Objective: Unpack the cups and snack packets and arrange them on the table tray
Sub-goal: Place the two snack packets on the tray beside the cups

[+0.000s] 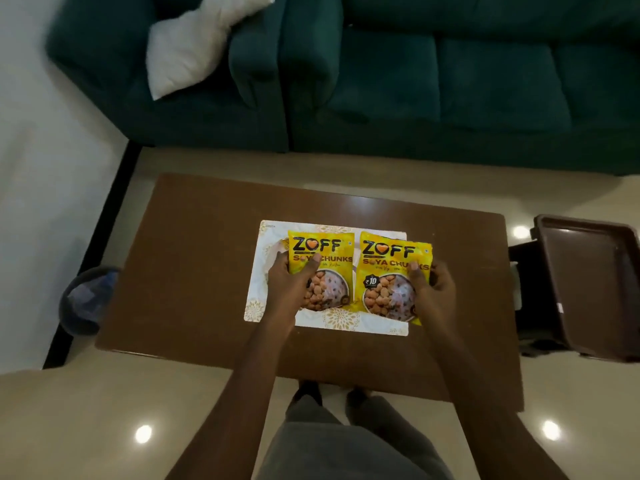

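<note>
Two yellow snack packets lie side by side over a white patterned tray (pixel 256 306) in the middle of the brown table (pixel 194 265). My left hand (pixel 289 282) grips the left snack packet (pixel 323 247) at its left edge, thumb on top. The right snack packet (pixel 391 261) is held at its right edge by my right hand (pixel 433 289), thumb across the front. I cannot tell whether the packets rest on the tray or hover just above it. No cups are in view.
A dark brown box with its lid raised (pixel 585 282) stands to the right of the table. A dark bin (pixel 88 299) sits on the floor at the left. A green sofa (pixel 415 81) with a white cushion (pixel 197 43) runs behind the table.
</note>
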